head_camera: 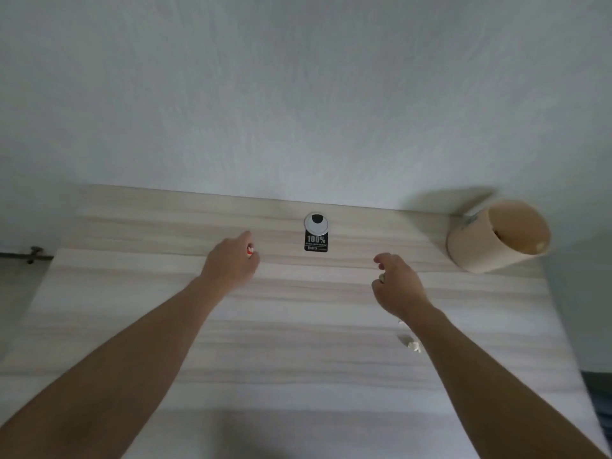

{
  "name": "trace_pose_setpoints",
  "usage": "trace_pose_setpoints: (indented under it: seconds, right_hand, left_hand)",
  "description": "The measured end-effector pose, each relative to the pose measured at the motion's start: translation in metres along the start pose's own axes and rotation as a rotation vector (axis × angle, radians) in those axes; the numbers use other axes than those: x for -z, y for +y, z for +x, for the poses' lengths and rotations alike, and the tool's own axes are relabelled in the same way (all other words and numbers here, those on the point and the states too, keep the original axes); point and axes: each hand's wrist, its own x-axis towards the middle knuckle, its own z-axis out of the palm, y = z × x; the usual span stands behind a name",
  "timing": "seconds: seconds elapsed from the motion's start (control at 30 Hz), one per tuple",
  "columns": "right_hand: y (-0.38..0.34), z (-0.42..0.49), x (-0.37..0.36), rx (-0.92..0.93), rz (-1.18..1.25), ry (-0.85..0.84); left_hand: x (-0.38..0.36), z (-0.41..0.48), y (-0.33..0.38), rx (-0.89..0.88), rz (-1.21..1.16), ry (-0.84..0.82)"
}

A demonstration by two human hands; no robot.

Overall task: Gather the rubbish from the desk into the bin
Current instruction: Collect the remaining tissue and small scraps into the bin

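A little red-and-white scrap [250, 250] is tucked in the left hand [230, 265], out near the far middle of the table [298, 342], the grip curled in around it with only a corner peeking past the fingers. The right hand [397, 286] has a small pale bit [382, 277] pinched against its thumb side, fingers closed down on it, hovering over the wood. Just under that forearm a few crumpled white scraps [412, 344] lie loose on the table, near the right edge. Over at the far right corner sits the bin [477, 250], a cream round tub tipped so its mouth faces this way, something small and pale inside. Between the hands, further back, there's a cable hole cap [316, 223] with a black sticker [316, 242] reading 100%.
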Motion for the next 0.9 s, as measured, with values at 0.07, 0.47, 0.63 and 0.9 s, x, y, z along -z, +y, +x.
trace_pose_setpoints:
  seconds: [0.07,0.47,0.63,0.9]
  right_hand:
    - [0.018,-0.008,0.009,0.01,-0.01,0.002]
    - [0.122,-0.036,0.039,-0.016,-0.001,-0.019]
    - [0.156,-0.044,0.031,-0.012,0.01,-0.078]
    - [0.193,-0.055,0.007,0.003,0.044,-0.173]
  left_hand:
    - [-0.004,-0.011,0.023,-0.018,-0.019,0.005]
    - [-0.056,-0.059,0.133,-0.101,0.031,-0.085]
    - [-0.084,-0.073,0.162,-0.14,0.013,-0.098]
    - [-0.135,-0.085,0.201,-0.176,-0.013,-0.2]
